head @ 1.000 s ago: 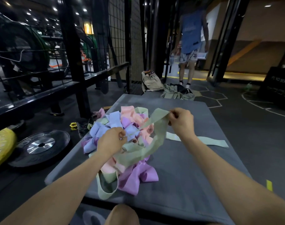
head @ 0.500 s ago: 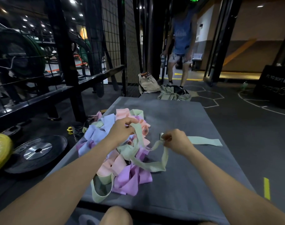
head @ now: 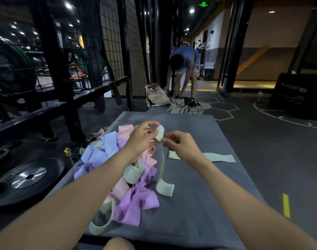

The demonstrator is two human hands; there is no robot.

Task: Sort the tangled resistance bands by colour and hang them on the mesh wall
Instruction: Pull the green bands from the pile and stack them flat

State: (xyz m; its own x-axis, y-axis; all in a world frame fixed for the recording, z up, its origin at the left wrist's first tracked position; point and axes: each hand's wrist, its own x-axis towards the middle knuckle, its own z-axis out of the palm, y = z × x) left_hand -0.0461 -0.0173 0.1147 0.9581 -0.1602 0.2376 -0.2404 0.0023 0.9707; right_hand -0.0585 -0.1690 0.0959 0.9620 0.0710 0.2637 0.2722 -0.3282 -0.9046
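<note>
Head view: both hands up over the grey mat point(head: 199, 204), working one pale green band point(head: 161, 159). Left hand point(head: 142, 137) pinches the band's top loop between thumb and fingertips. Right hand point(head: 181, 145) pinches the same band just beside it, right under the loop. Hands nearly touching. The rest of that band hangs straight down between them; its lower end lies folded on the mat, just right of the pile.

Tangled pile point(head: 118, 170) sits on the mat's left half, under the left forearm: pink, light blue, purple and pale green bands, knotted together. One green loop point(head: 101, 222) trails out at the near edge.

A second pale green band point(head: 217, 157) lies flat on the mat to the right, apart from the pile, partly hidden behind the right hand.

Mesh wall point(head: 118, 42) stands beyond the mat's far left corner, black grid panels in a black frame. Cannot see any bands hanging on it.

Left of the mat, on the floor: a black weight plate point(head: 28, 177), a small yellow item point(head: 66, 152) near the pile's edge.

Past the far end of the mat: a tan bag point(head: 156, 95) and a heap of cloth point(head: 184, 106), with a person in a blue top point(head: 184, 60) bent over them.
</note>
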